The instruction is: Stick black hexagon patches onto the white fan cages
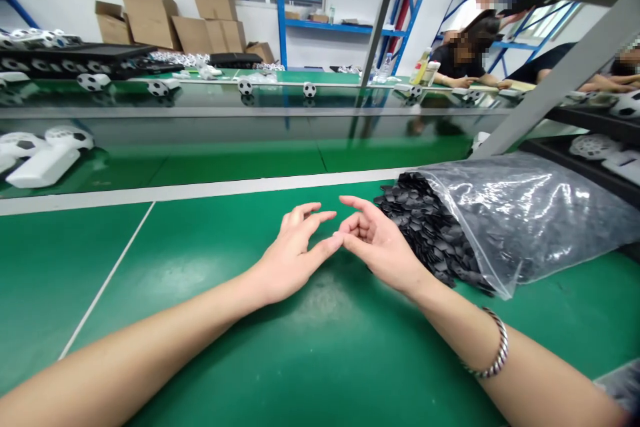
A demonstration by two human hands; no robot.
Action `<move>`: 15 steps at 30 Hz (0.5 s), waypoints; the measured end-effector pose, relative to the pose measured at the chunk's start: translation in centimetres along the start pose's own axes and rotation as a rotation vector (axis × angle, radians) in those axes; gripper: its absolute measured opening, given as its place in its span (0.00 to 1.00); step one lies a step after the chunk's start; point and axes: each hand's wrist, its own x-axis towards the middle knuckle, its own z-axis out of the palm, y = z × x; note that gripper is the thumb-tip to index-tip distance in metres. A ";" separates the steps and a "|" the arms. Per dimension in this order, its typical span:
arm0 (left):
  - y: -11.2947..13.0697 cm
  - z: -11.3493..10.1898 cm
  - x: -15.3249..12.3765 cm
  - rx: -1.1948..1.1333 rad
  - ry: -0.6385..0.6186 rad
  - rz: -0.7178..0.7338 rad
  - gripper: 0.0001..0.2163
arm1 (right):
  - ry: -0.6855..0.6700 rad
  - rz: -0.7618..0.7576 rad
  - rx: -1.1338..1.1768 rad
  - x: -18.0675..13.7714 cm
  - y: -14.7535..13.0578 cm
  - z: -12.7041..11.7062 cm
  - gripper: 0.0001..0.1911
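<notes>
Fingers of both hands are loosely curled and part open, and no item can be made out between them; whether a very small piece is pinched at the meeting tips cannot be told. From largest to smallest: the green worktop (210,347) carries everything in reach, and its white line (107,280) runs diagonally off toward the near left edge. Along the far edge a glossy conveyor belt (250,133) carries small football-patterned parts (309,89), spaced apart, with white housings (43,163) at its far left; other people sit at the far right end, their arms on the surface there. At the right edge of the worktop a clear plastic bag (525,213) lies on its side with its mouth turned toward the middle, so that its black flat pieces (425,227) spill out within easy reach of the nearer hand. The right hand (380,243) rests just beside that spill, palm turned inward, apparently touching or almost touching the nearest pieces with its back, with a beaded bracelet (493,353) on the forearm. The left hand (295,250) lies on the bare worktop, well clear of the bag, its index tip meeting the right hand's fingertips (345,240) over the middle of the surface.
</notes>
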 end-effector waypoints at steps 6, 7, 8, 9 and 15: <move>-0.5 0.2 0.2 0.020 0.032 0.019 0.21 | 0.009 0.016 -0.044 0.2 0.2 -0.1 0.27; -0.5 0.2 0.2 0.030 0.040 0.026 0.21 | 0.015 0.022 -0.049 0.2 0.2 -0.2 0.27; -0.5 0.3 0.2 0.037 0.046 0.029 0.21 | 0.021 0.027 -0.052 0.3 0.2 -0.2 0.28; -0.6 0.3 0.2 0.041 0.051 0.029 0.21 | 0.024 0.030 -0.053 0.3 0.3 -0.2 0.28; -2.3 0.2 1.3 0.033 0.117 0.023 0.17 | 0.066 0.049 -0.060 0.5 0.4 -0.3 0.28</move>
